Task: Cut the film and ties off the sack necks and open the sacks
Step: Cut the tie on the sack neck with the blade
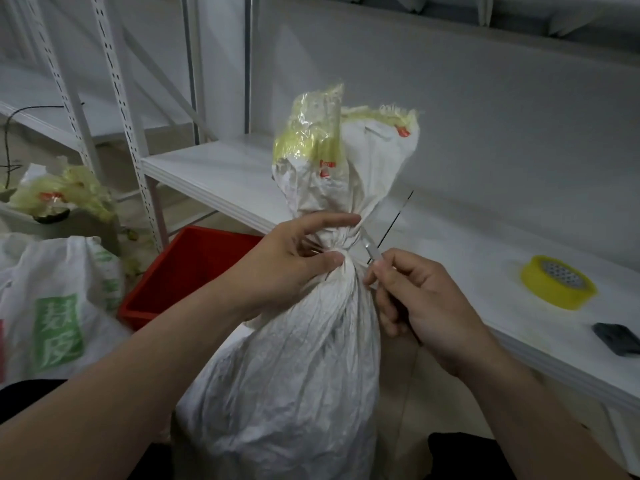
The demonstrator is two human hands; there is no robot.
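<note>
A white woven sack [294, 368] stands upright in front of me, its neck [341, 244] cinched tight. Above the neck the sack's top flares out, wrapped in clear yellowish film [311, 133]. My left hand [294, 261] grips the neck from the left, thumb and fingers curled round it. My right hand [422, 306] holds a thin knife [372, 252], its blade tip against the right side of the neck. The tie itself is hidden in the folds.
A yellow tape roll [557, 282] and a dark object [618, 337] lie on the white shelf [450, 265] at right. A red crate [194, 268] sits on the floor. Another sack with green print [59, 306] stands at left, near a film-topped one [59, 192].
</note>
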